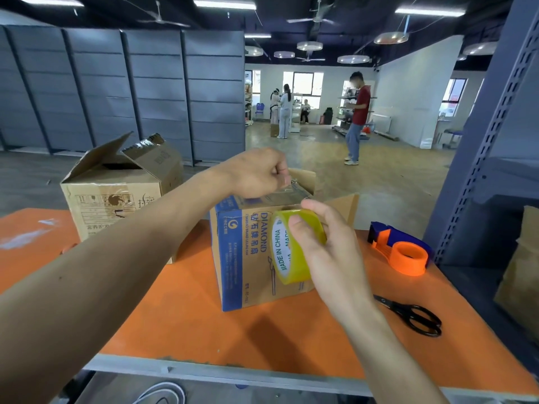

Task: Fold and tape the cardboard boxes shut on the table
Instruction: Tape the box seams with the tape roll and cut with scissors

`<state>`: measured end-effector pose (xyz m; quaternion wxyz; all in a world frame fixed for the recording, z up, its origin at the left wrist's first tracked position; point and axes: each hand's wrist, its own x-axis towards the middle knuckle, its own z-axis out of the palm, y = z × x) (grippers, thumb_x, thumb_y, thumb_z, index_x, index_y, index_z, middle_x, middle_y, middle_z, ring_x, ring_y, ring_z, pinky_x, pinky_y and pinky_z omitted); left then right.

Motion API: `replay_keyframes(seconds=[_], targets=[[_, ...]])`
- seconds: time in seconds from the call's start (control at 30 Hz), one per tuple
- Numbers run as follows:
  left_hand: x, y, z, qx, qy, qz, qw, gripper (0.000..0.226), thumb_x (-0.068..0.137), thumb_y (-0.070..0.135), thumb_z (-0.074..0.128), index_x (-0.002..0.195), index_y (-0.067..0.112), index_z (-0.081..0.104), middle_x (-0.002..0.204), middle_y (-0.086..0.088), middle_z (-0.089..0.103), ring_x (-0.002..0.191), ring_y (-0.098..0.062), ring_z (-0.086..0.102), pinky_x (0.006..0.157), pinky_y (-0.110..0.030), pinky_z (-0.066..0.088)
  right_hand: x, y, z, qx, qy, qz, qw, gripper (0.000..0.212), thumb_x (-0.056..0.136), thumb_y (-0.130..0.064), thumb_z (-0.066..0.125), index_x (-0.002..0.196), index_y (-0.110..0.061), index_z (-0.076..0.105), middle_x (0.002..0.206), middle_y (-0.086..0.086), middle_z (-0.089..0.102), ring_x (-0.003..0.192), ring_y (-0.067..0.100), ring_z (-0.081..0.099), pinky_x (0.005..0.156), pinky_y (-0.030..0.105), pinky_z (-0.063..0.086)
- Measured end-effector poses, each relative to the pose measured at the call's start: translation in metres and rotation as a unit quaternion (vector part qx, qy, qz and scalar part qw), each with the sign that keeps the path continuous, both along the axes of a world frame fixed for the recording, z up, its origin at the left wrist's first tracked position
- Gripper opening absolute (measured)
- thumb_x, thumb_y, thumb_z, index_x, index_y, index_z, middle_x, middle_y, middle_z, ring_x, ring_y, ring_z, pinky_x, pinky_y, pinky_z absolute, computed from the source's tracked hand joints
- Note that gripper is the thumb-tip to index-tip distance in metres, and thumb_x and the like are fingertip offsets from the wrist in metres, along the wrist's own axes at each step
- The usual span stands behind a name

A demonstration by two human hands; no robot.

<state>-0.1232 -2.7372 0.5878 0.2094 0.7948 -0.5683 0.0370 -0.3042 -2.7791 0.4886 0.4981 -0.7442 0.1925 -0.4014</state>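
A small cardboard box with blue print reading DIAMOND stands mid-table, its far flaps still raised. My right hand grips a yellowish roll of clear tape in front of the box's near face. Above the box top, my left hand pinches the free end of the tape strip, which stretches from the roll over the top. A larger brown box with open flaps sits at the table's far left.
An orange and blue tape dispenser lies at the right of the orange table, with black scissors nearer me. A grey metal rack rises at the right. Several people stand far off in the room.
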Motion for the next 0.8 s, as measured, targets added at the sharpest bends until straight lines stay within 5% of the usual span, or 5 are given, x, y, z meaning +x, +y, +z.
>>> replay_keyframes(seconds=[0.4, 0.53, 0.6, 0.7, 0.8], targets=[[0.001, -0.002, -0.011, 0.039, -0.029, 0.034, 0.998, 0.014, 0.101, 0.032, 0.06, 0.097, 0.02, 0.063, 0.083, 0.013, 0.058, 0.073, -0.002, 0.052, 0.06, -0.02, 0.036, 0.001, -0.003, -0.002, 0.005, 0.005, 0.01, 1.0, 0.039, 0.097, -0.04, 0.064, 0.135, -0.032, 0.058, 0.131, -0.013, 0.062, 0.123, 0.007, 0.058, 0.107, 0.04, 0.047], [-0.003, -0.003, -0.017, 0.067, -0.057, 0.062, 0.994, 0.023, 0.102, 0.041, 0.057, 0.097, 0.019, 0.063, 0.101, -0.001, 0.067, 0.098, -0.021, 0.062, 0.081, -0.033, 0.047, 0.001, -0.004, -0.004, 0.001, 0.003, 0.012, 1.0, 0.04, 0.097, -0.04, 0.064, 0.136, -0.033, 0.057, 0.132, -0.015, 0.062, 0.125, 0.006, 0.056, 0.108, 0.04, 0.047], [-0.002, -0.004, -0.02, 0.057, -0.06, 0.081, 0.993, 0.027, 0.1, 0.044, 0.059, 0.11, 0.019, 0.057, 0.116, -0.006, 0.063, 0.115, -0.026, 0.056, 0.095, -0.041, 0.048, 0.0, -0.004, -0.006, 0.003, 0.0, 0.014, 1.0, 0.039, 0.097, -0.04, 0.064, 0.135, -0.034, 0.058, 0.132, -0.014, 0.062, 0.125, 0.007, 0.057, 0.107, 0.041, 0.047], [-0.003, 0.003, -0.017, 0.006, -0.059, 0.105, 0.993, 0.072, 0.09, 0.045, 0.072, 0.144, 0.015, 0.035, 0.139, -0.007, 0.043, 0.132, -0.028, 0.039, 0.108, -0.048, 0.041, -0.001, -0.004, -0.009, 0.003, -0.004, 0.015, 1.0, 0.037, 0.096, -0.041, 0.065, 0.133, -0.036, 0.058, 0.13, -0.014, 0.062, 0.123, 0.006, 0.057, 0.106, 0.04, 0.048], [-0.007, 0.012, -0.022, -0.072, -0.126, 0.068, 0.987, 0.036, 0.091, 0.03, 0.072, 0.124, 0.023, 0.06, 0.122, 0.001, 0.049, 0.119, -0.022, 0.043, 0.101, -0.049, 0.045, -0.002, -0.004, -0.013, -0.004, -0.01, 0.013, 1.0, 0.036, 0.097, -0.04, 0.065, 0.132, -0.037, 0.058, 0.128, -0.022, 0.06, 0.122, -0.004, 0.053, 0.108, 0.033, 0.045]])
